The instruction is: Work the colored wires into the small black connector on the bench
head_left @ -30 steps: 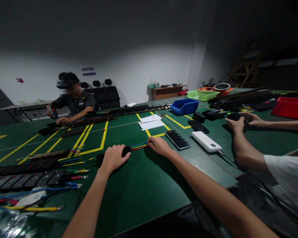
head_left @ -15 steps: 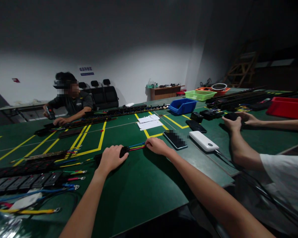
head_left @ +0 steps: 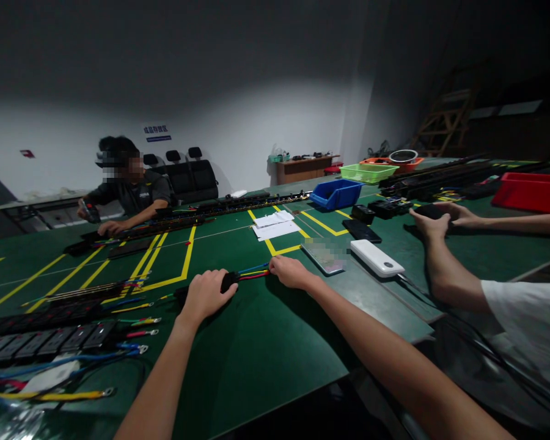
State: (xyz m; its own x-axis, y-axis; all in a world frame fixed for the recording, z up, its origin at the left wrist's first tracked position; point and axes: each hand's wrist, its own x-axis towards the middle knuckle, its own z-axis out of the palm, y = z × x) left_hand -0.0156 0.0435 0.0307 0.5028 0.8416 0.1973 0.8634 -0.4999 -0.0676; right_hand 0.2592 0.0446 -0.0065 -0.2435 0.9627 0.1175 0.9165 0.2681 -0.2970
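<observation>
On the green worktop [head_left: 256,360], gripped the black unit [head_left: 230,282] from above with the left hand [head_left: 206,293] and pinched the coloured wires [head_left: 253,273] leading from it in the right hand [head_left: 288,272], near the phone [head_left: 322,256]. Saw the power bank [head_left: 376,258] beyond and, farther right, a co-worker's hands [head_left: 431,226].

Head view, one: looked from behind and above left grip [head_left: 207,294] and right grip [head_left: 288,271], facing forward and down across tabletop [head_left: 256,342]; grips were near, wall [head_left: 256,134] well beyond them.
</observation>
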